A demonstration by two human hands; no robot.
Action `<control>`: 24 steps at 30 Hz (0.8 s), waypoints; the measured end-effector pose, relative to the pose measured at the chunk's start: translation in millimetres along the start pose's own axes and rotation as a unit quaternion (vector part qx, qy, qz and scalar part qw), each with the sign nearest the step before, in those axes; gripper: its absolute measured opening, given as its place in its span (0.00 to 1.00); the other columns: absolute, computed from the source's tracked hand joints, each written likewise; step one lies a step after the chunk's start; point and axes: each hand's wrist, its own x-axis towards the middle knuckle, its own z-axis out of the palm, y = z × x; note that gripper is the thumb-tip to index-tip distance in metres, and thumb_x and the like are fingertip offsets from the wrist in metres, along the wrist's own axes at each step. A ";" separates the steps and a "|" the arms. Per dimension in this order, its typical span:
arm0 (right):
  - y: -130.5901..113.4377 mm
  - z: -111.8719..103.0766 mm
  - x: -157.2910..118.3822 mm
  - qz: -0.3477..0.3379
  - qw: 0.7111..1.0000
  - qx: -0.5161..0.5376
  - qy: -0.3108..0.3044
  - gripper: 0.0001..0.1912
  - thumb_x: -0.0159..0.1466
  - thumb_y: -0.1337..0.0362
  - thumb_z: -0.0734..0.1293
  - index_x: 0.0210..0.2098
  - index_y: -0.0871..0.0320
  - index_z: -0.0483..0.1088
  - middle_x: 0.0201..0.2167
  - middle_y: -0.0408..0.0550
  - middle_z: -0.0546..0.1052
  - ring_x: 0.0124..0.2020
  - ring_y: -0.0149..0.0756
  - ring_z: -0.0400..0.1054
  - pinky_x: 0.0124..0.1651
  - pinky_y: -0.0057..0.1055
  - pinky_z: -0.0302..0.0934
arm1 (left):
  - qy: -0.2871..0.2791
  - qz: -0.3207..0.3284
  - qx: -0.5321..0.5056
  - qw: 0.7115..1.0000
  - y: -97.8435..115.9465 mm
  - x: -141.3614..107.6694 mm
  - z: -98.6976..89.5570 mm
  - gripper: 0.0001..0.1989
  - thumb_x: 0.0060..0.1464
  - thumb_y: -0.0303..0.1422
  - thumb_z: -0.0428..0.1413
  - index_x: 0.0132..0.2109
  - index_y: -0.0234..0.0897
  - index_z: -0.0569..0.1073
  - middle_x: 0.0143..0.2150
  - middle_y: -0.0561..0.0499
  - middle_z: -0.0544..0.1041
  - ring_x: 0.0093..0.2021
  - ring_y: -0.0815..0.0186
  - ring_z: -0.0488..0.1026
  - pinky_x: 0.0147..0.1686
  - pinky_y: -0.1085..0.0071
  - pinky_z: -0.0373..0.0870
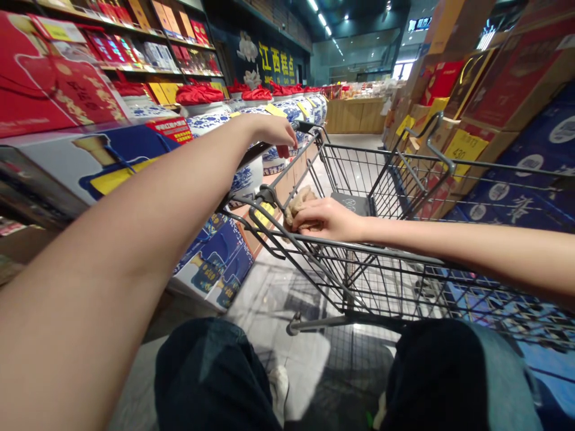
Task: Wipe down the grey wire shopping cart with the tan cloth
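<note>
My right hand [327,219] rests at the near rim of a wire shopping cart [381,254], its fingers curled on a lumpy tan item [300,206] that looks like ginger root. My left hand [269,131] reaches to the cart's far left corner, above the rim. Its fingertips pinch a small red item [283,151], too small to identify. Behind that hand stand blue-and-white porcelain jars [209,123] on a display.
Shelves of red gift boxes [60,90] line the left. Stacked cartons [516,78] with yellow price tags rise on the right. A wooden counter [354,115] stands at the aisle's far end. My dark shorts [211,377] fill the bottom, above a tiled floor [278,299].
</note>
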 end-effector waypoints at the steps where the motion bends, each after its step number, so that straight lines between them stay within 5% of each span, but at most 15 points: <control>1: -1.3 -1.3 2.9 -0.003 1.000 -0.010 0.024 0.07 0.67 0.68 0.64 0.35 0.59 0.75 0.32 0.46 0.77 0.32 0.31 0.68 0.38 0.28 0.61 | -0.003 0.000 -0.003 1.000 -0.4 0.5 -0.1 0.19 0.56 0.46 0.61 0.50 0.44 0.84 0.35 0.55 0.86 0.45 0.62 0.73 0.55 0.66 0.64; 5: -1.4 -1.3 5.9 0.012 0.998 -0.030 0.056 0.07 0.65 0.69 0.63 0.34 0.58 0.73 0.29 0.44 0.73 0.31 0.31 0.63 0.38 0.29 0.58 | 0.001 0.001 -0.002 1.000 -1.3 3.1 -0.5 0.19 0.54 0.47 0.62 0.49 0.44 0.84 0.35 0.55 0.86 0.45 0.61 0.73 0.55 0.66 0.63; 9: 8.7 6.0 -9.1 0.028 0.994 0.001 -0.105 0.11 0.63 0.66 0.65 0.24 0.56 0.65 0.21 0.38 0.63 0.24 0.28 0.53 0.31 0.28 0.50 | -0.006 0.001 0.008 1.000 2.3 1.8 -0.4 0.18 0.54 0.45 0.61 0.48 0.44 0.84 0.35 0.56 0.86 0.43 0.63 0.73 0.54 0.65 0.64; 14: 9.4 -1.9 -8.4 0.050 0.977 -0.007 -0.209 0.14 0.61 0.65 0.65 0.20 0.55 0.61 0.18 0.38 0.62 0.22 0.28 0.48 0.30 0.29 0.48 | -0.016 0.011 -0.010 1.000 10.7 -3.1 1.5 0.20 0.55 0.45 0.59 0.50 0.42 0.84 0.38 0.51 0.86 0.45 0.60 0.73 0.52 0.62 0.66; 20: 1.2 -20.7 12.8 0.067 0.993 0.030 -0.090 0.08 0.60 0.69 0.62 0.29 0.60 0.73 0.25 0.41 0.71 0.27 0.27 0.59 0.34 0.27 0.52 | -0.022 0.005 -0.028 0.999 13.6 -2.7 2.6 0.21 0.57 0.41 0.58 0.53 0.35 0.83 0.40 0.46 0.85 0.43 0.59 0.76 0.49 0.61 0.69; 24: 15.8 -5.8 0.3 0.136 0.943 0.115 -0.281 0.08 0.58 0.67 0.66 0.23 0.59 0.67 0.20 0.37 0.64 0.24 0.25 0.54 0.30 0.26 0.50 | -0.030 -0.005 -0.020 0.999 14.7 -2.6 1.8 0.23 0.60 0.36 0.56 0.59 0.31 0.80 0.41 0.44 0.85 0.44 0.61 0.77 0.50 0.63 0.70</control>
